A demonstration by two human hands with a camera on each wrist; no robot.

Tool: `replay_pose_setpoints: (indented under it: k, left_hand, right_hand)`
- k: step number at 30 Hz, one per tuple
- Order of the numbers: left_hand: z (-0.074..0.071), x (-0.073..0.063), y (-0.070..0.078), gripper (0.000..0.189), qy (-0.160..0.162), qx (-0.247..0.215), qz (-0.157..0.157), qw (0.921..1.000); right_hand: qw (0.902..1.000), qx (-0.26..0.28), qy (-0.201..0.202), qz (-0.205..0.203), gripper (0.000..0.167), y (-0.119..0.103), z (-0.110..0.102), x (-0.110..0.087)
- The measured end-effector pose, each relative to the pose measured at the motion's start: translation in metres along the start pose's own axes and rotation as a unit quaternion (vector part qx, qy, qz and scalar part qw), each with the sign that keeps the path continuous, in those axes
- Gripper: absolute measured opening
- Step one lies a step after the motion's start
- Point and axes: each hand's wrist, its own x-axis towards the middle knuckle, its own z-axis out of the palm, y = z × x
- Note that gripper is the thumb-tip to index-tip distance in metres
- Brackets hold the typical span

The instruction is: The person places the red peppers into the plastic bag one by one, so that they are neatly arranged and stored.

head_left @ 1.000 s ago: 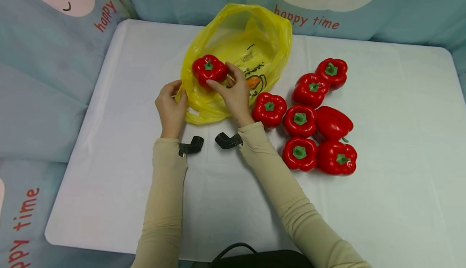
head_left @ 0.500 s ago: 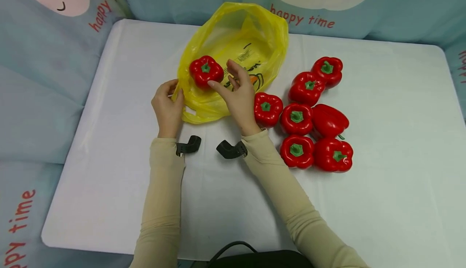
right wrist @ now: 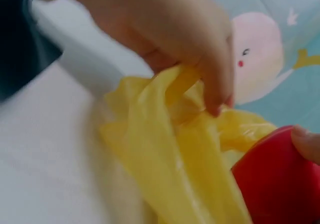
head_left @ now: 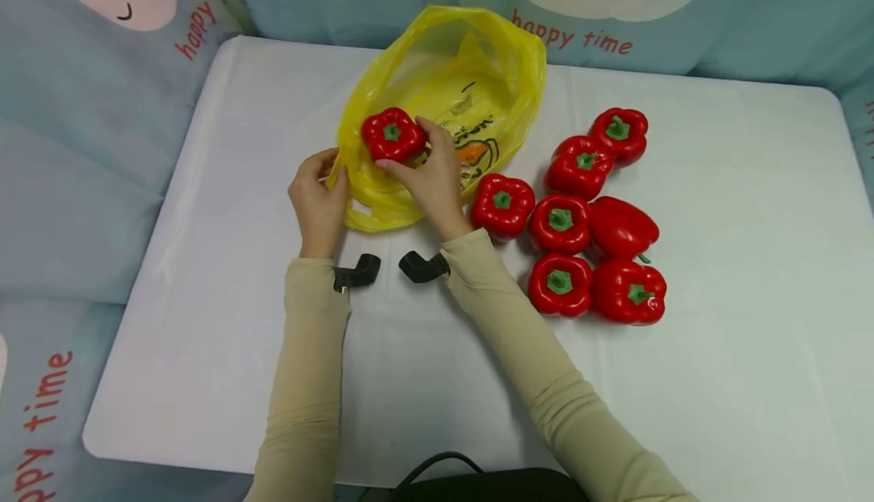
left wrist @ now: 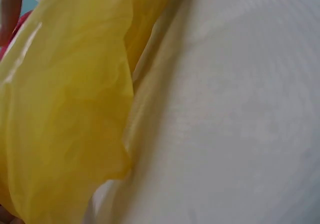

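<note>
The rim of a yellow plastic bag (head_left: 522, 47) is pinched at its left side by my left hand (head_left: 317, 206). Inside the bag mouth, at its left, a red bell pepper (head_left: 377, 135) with a green stem faces up. My right hand (head_left: 437, 180) holds this pepper, thumb at its near side and fingers at its right. The right wrist view shows the thumb (right wrist: 306, 143) against the red pepper (right wrist: 280, 181), beside the left hand (right wrist: 175, 31) gripping the gathered bag (right wrist: 165, 149). Only yellow plastic (left wrist: 65, 109) and tabletop fill most of the left wrist view.
Several red bell peppers lie clustered right of the bag, the closest pepper (head_left: 504, 221) beside my right wrist. One pepper (head_left: 623, 227) lies on its side. The white table (head_left: 751, 274) backs onto a blue printed curtain (head_left: 683, 17).
My right hand drew slightly away from the pepper in the bag half a second ago. Now its thumb and fingers are back around it. The left hand keeps its pinch on the bag rim.
</note>
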Motion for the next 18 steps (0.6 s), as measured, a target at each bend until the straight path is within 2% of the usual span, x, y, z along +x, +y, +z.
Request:
replay_pose_setpoints:
  k: [5,13,18]
  left_hand:
    - [0.0007,0.0004,-0.0004,0.029,0.004,0.000,0.008,1.0000]
    - [0.0010,0.0002,-0.0014,0.027,0.020,0.005,0.016,0.9997]
    - [0.0009,0.0000,-0.0007,0.027,0.021,0.007,0.016,0.9996]
  right_hand:
    - [1.0000,-0.008,-0.005,-0.002,0.071,0.0006,-0.0009,0.0015]
    - [0.9944,-0.010,-0.101,0.030,0.073,-0.0037,-0.0055,0.0047]
    - [0.9949,-0.009,-0.097,0.026,0.078,-0.0026,-0.0068,0.0032]
